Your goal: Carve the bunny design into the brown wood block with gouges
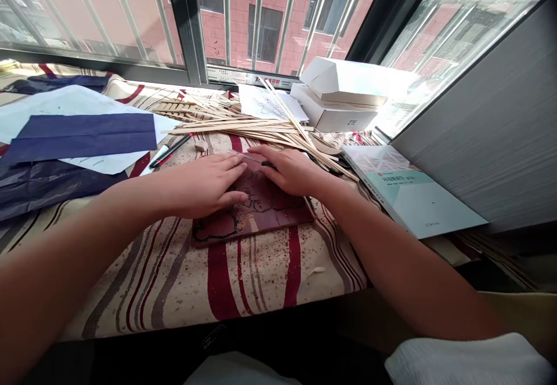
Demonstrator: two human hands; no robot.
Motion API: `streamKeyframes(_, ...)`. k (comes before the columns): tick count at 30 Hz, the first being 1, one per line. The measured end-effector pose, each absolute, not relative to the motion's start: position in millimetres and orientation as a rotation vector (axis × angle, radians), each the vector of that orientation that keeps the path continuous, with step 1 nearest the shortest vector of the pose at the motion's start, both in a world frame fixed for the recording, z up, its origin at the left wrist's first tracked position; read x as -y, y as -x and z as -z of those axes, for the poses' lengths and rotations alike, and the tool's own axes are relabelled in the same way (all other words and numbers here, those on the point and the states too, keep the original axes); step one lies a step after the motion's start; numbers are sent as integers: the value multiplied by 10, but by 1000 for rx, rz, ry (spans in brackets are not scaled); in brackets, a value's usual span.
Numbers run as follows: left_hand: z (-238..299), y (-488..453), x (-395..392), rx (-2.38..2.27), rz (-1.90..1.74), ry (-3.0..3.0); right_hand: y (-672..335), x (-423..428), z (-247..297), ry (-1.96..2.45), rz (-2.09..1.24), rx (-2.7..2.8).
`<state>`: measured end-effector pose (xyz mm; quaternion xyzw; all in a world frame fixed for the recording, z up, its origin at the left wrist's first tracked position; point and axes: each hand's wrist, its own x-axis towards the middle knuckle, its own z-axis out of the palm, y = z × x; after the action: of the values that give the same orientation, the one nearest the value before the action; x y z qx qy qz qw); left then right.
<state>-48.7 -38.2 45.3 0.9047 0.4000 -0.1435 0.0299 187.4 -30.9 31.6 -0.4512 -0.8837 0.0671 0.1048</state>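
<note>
A dark reddish-brown carving board [261,214] with dark cut outlines lies on the striped cloth [183,280]. My left hand [204,185] rests flat on the board's left part, fingers stretched out. My right hand [291,170] lies over the board's upper right, fingers curled round a thin carving tool [255,159] whose metal tip points left toward my left fingertips. Fine shavings are scattered on the cloth around the board.
A pile of thin wooden sticks [243,127] lies behind the board, with a sketched paper [270,104]. White boxes [335,98] stand at the back right, a book [413,196] at the right. Dark blue paper [82,135] and a pen [169,152] lie to the left.
</note>
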Motion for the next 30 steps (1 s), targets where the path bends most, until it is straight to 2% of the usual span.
streamKeyframes(4, -494, 494, 383, -1334, 485, -2779, -1967, 389, -300, 1238, -180, 2742)
streamKeyframes(9, -370, 675, 474, -1247, 300, -2790, -2133, 333, -416, 1319, -149, 2747)
streamKeyframes(12, -274, 819, 438, -1239, 155, -2773, -2423, 201, -523, 1463, -119, 2534)
streamKeyframes(16, -250, 829, 267, -1181, 35, -2803, -2909, 18, -637, 1906, 43, 2043)
streamKeyframes(21, -282, 810, 178, -1124, -61, -2890, -3057, -28, -591, 1911, -107, 2180)
streamKeyframes(26, -357, 1431, 117, -1322, -12, -2814, -2844, 40, -438, 1898, -174, 2314)
streamKeyframes(30, -383, 1793, 223, -1473, -149, -2733, -2651, 103, -336, 1960, -191, 2398)
